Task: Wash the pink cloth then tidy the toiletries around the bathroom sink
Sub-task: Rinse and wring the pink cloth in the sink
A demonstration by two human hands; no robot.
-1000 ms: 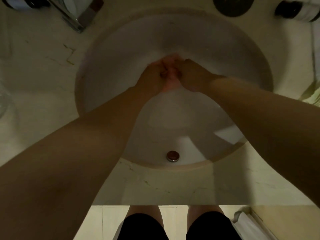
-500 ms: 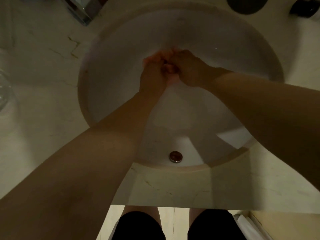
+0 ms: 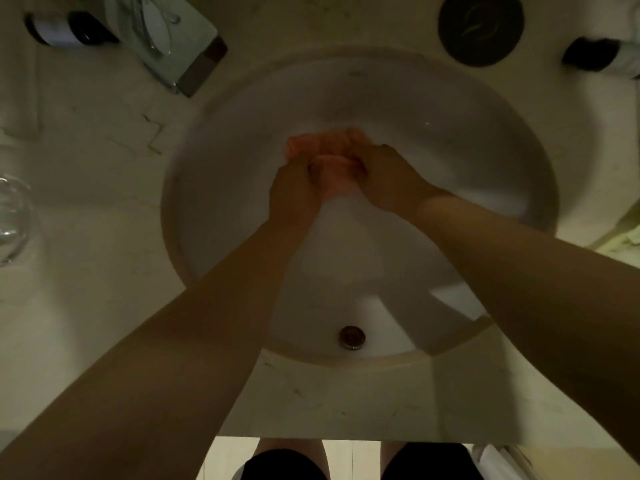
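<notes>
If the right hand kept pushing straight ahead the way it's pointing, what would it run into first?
The right hand points up-left into the pink cloth it already grips; just past that is the left hand holding the same cloth. Beyond them, probably the sink's far wall, though depth is unclear.

Both hands, left hand (image 3: pixel 294 192) and right hand (image 3: pixel 388 178), meet over the sink (image 3: pixel 242 109) with the cloth (image 3: pixel 322 147) between them. The tap (image 3: pixel 173 39) stands behind-left, a glass (image 3: pixel 10 220) far left, the drain (image 3: pixel 352 337) nearest.

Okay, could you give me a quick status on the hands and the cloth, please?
Both hands, left and right, gripping the cloth. Cloth bunched over the sink, above the drain. Nothing in the way.
</notes>
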